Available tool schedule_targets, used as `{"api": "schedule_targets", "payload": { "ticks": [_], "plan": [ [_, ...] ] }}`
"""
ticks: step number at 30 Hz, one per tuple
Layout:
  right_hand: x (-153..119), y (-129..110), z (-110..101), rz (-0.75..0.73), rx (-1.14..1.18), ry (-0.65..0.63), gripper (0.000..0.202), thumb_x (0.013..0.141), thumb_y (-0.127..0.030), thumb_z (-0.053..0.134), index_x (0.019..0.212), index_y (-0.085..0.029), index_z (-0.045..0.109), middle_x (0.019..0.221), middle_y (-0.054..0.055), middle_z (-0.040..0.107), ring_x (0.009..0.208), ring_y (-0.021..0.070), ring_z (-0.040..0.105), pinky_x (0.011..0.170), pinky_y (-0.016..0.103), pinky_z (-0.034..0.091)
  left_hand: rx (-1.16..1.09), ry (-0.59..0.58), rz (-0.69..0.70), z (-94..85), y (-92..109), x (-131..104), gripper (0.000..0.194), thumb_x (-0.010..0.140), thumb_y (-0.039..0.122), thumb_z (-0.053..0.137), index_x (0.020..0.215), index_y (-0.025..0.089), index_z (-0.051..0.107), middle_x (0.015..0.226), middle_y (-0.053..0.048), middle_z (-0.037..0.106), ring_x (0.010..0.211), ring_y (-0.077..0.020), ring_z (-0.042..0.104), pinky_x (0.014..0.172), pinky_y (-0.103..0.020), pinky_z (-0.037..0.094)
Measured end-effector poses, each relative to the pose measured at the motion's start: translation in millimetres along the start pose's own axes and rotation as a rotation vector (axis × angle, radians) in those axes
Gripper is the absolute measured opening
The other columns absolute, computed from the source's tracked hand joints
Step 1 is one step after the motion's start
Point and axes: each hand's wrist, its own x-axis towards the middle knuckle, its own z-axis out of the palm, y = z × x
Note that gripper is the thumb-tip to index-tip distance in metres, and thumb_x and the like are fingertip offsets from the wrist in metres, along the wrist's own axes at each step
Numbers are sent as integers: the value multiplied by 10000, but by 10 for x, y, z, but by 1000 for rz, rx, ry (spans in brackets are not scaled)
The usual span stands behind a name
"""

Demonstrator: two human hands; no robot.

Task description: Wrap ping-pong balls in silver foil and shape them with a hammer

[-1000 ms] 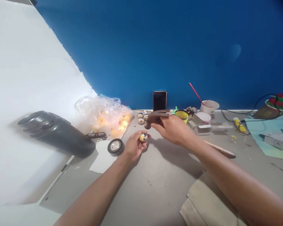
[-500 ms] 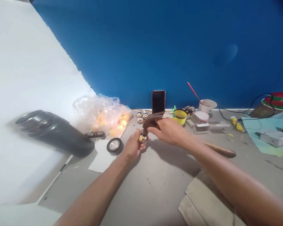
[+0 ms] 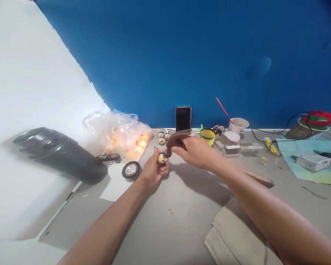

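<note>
My left hand (image 3: 152, 167) is closed around a small shiny yellow-and-silver ball (image 3: 162, 158), pinched near the fingertips. My right hand (image 3: 194, 151) grips a hammer (image 3: 179, 137) close to its curved, dark brown head. A wooden handle end (image 3: 260, 178) shows beyond my right forearm. The small round face of the hammer head is at the upper right of the ball; whether they touch I cannot tell. Just behind my left hand, several shiny silver balls (image 3: 162, 138) sit together on the grey table (image 3: 171, 228).
A phone (image 3: 183, 118) leans on the blue wall. To the left are a dark flask (image 3: 68, 156), its lid (image 3: 131, 170), glasses (image 3: 109, 157) and a plastic bag of orange balls (image 3: 124, 136). Rightward stand a yellow pot (image 3: 208, 137) and white cup (image 3: 238, 125); a beige cloth (image 3: 234, 232) lies in front.
The whole view has shifted slightly, so things appear a little further left. The ball has tilted a little in my left hand, showing more yellow. Both grips stay the same.
</note>
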Motion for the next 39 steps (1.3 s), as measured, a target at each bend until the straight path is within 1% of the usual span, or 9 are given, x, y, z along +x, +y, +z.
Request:
{"api": "schedule_targets", "payload": {
  "ticks": [2,7,13,17,22,27,32,36,39],
  "plan": [
    [0,8,19,2,-25,-23,196,953,-296,539,951,-197,708,867,51,736,734,182,614,654,261,368,-2,-12,-28,-2,-17,5,557,904,728,572,852,174,566,577,37,476,414,-45,289,420,-159,240],
    [-5,11,-1,37,11,158,224,985,-326,521,1017,-200,704,892,48,734,734,185,613,652,270,370,33,3,-55,8,-23,-7,634,928,784,438,792,176,557,495,58,386,375,-42,214,392,-151,181],
    [-15,-10,25,-40,92,-25,174,941,-258,544,920,-203,708,891,37,732,749,179,609,654,259,382,166,44,-6,26,-42,-8,705,907,842,357,725,185,536,434,61,345,359,-46,180,377,-164,159],
    [5,11,38,-9,148,42,216,959,-262,503,975,-207,711,903,36,725,746,170,594,666,259,386,334,157,63,14,-86,10,765,884,877,315,700,178,566,463,10,449,366,-74,308,375,-186,214],
    [45,61,73,4,120,-130,169,919,-297,559,882,-193,688,848,35,710,718,165,585,614,256,363,536,173,132,-20,-134,2,820,869,898,268,681,171,599,499,-32,527,387,-109,420,402,-229,309],
    [31,36,12,-6,83,-41,257,969,-262,481,1043,-240,726,1010,31,753,842,177,644,702,251,414,594,253,252,7,-65,-27,562,938,683,498,744,179,651,587,-37,577,462,-122,443,439,-221,319],
    [45,119,137,38,-253,-189,218,873,-315,617,1001,-194,744,1031,105,767,940,268,695,720,294,454,685,368,395,26,-19,-3,225,901,401,618,794,209,669,750,-31,624,667,-169,530,559,-222,421],
    [66,145,279,10,-431,-284,259,846,-259,628,1066,-169,729,1055,142,769,985,314,721,691,322,460,791,313,453,-40,-80,60,119,837,334,649,856,225,691,864,-48,694,859,-233,632,810,-316,516],
    [69,119,332,6,-495,-366,346,827,-287,701,1147,-155,708,1076,153,770,1010,321,730,718,330,486,876,280,405,-95,-109,89,182,797,323,665,943,233,727,1013,-71,750,999,-281,669,966,-395,500]
  ]
}}
